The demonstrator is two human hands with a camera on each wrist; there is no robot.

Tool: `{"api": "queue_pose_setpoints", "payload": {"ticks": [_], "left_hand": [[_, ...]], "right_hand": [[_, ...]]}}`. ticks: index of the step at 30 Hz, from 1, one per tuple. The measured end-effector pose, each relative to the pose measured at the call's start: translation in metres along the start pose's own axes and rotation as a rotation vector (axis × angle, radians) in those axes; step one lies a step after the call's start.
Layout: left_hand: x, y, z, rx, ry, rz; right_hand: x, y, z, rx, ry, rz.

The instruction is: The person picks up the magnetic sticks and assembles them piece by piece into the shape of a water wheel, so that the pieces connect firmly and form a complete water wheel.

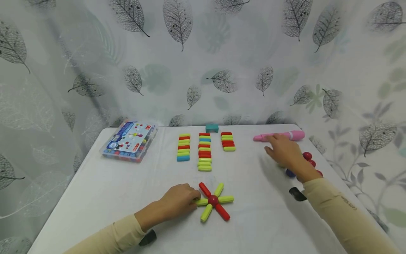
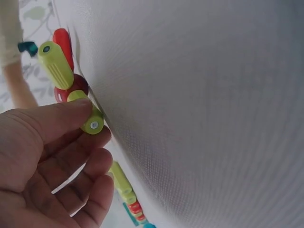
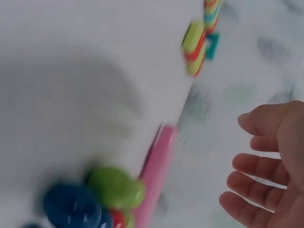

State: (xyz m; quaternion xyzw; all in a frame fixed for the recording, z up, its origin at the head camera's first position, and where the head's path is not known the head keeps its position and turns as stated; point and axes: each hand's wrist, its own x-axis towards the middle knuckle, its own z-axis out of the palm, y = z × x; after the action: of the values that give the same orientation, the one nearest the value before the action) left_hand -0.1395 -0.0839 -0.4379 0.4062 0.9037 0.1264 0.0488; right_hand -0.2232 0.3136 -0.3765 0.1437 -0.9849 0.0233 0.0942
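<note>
A star of red and yellow-green rods round a red ball (image 1: 213,200) lies on the white table. My left hand (image 1: 176,203) pinches the outer end of its left yellow-green rod (image 2: 96,118) between thumb and fingers. Off to the right, my right hand (image 1: 283,151) is held above the table with nothing in it, fingers apart and slightly bent. Beyond its fingertips in the head view lies a long pink tapered object (image 1: 296,135). Under that wrist are red balls (image 1: 307,155), a dark blue ball (image 3: 71,206) and a green ball (image 3: 109,186), partly hidden by the arm in the head view.
Three rows of short coloured rods stand at mid-table: left row (image 1: 183,148), middle row (image 1: 204,158) and right row (image 1: 228,143). Behind them is a small teal block (image 1: 211,128). A clear plastic box (image 1: 128,139) of parts sits back left. A leaf-patterned curtain (image 1: 203,53) hangs behind.
</note>
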Motion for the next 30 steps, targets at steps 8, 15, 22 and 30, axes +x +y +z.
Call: {"api": "queue_pose_setpoints", "payload": {"ticks": [8, 15, 22, 30], "left_hand": [[-0.002, -0.001, -0.001, -0.005, -0.014, -0.008], [-0.003, -0.001, -0.001, -0.006, -0.028, -0.009], [-0.004, -0.003, -0.001, -0.006, -0.036, -0.015], [-0.006, -0.005, 0.0, -0.008, -0.028, -0.011]], "right_hand": [[0.018, 0.055, 0.014, -0.028, -0.222, 0.113], [0.02, 0.066, 0.029, 0.017, -0.292, 0.145], [0.023, 0.069, 0.035, 0.02, -0.325, 0.16], [0.023, 0.07, 0.04, -0.012, -0.314, 0.121]]}}
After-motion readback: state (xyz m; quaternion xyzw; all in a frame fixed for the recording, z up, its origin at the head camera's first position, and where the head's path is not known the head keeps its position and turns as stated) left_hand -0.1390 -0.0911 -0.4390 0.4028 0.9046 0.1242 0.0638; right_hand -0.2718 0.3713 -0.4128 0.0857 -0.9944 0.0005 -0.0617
